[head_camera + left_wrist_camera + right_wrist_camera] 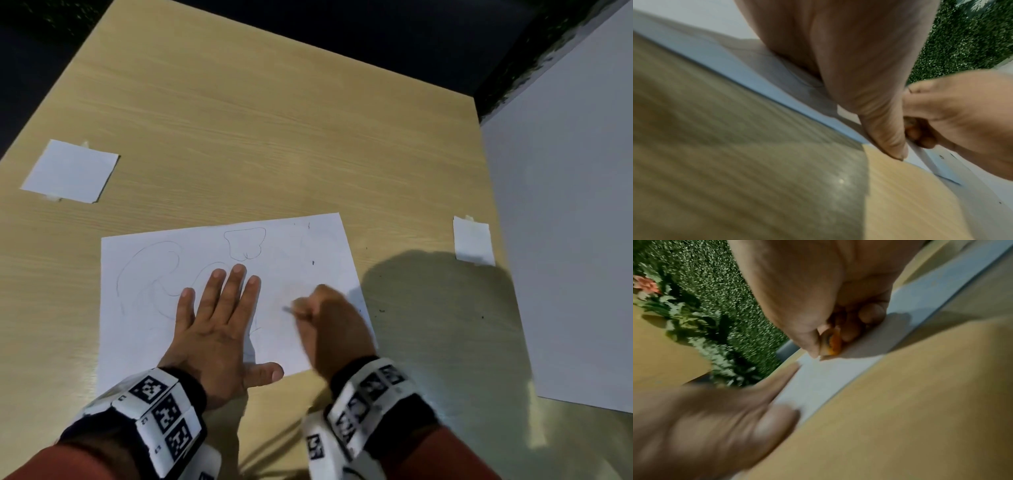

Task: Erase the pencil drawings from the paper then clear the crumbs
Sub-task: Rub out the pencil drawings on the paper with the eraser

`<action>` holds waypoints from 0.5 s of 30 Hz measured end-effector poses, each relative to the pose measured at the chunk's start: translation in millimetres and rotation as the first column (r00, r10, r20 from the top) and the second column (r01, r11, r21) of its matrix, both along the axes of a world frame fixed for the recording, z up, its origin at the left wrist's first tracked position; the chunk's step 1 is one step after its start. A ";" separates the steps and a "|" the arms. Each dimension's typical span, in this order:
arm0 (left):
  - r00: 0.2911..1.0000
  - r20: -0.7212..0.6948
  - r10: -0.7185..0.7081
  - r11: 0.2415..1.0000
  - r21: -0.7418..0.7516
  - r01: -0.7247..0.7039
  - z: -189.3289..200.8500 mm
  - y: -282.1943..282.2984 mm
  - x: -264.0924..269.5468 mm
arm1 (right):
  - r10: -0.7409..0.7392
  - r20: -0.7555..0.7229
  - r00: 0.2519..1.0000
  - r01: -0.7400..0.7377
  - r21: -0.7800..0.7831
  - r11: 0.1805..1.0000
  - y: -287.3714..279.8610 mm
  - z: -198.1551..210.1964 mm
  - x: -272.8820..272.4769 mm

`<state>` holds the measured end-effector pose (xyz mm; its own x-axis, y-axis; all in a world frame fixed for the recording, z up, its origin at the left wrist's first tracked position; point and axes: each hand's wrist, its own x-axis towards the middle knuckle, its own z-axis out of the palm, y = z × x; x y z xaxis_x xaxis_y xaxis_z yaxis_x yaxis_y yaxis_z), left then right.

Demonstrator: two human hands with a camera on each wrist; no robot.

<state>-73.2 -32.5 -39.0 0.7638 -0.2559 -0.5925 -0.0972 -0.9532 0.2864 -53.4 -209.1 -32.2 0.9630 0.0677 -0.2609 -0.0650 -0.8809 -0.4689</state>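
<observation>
A white sheet of paper (pixel 301 260) with faint pencil outlines (pixel 245 243) lies on the wooden table (pixel 239 120). My left hand (pixel 219 315) lies flat on the sheet with straight, spread fingers, thumb at the near edge. My right hand (pixel 322 315) is curled to the right of it and pinches a small orange eraser (pixel 831 341) against the paper (pixel 818 382); the head view blurs it. In the left wrist view my left thumb (pixel 888 129) presses the paper's edge (pixel 748 84), with the right hand (pixel 962 123) beyond. Dark crumbs (pixel 381 310) dot the table right of the sheet.
A small white card (pixel 72 171) is taped at the left of the table and another small card (pixel 473 244) at the right. A large white board (pixel 565 240) covers the right side. Beyond the table's far edge are dark floor and green foliage (pixel 719 288).
</observation>
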 end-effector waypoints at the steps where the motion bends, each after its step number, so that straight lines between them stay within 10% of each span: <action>1: 1.000 -0.012 0.001 1.000 -0.002 -0.001 1.1 -0.1 0.4 | -0.092 -0.011 0.996 0.091 -0.054 0.994 -17.3 -0.2 5.9; 5: 1.000 -0.027 -0.006 1.000 -0.008 0.006 2.4 -0.1 0.3 | -0.223 0.056 0.973 0.229 -0.118 0.966 -40.8 9.3 13.2; 11: 0.999 -0.045 -0.004 1.000 0.014 0.005 5.1 -2.7 1.6 | 0.198 -0.011 0.980 -0.198 -0.008 0.980 22.7 2.8 -15.9; 15: 1.000 -0.023 0.003 0.999 -0.034 -0.003 3.7 -0.2 0.6 | -0.120 0.044 0.992 0.123 -0.075 0.990 -25.4 1.3 3.8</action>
<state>-72.5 -32.7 -35.3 0.7511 -0.2740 -0.6007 -0.0874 -0.9431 0.3209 -49.6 -234.5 -31.0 0.9725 -0.0695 -0.2224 -0.1568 -0.9013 -0.4039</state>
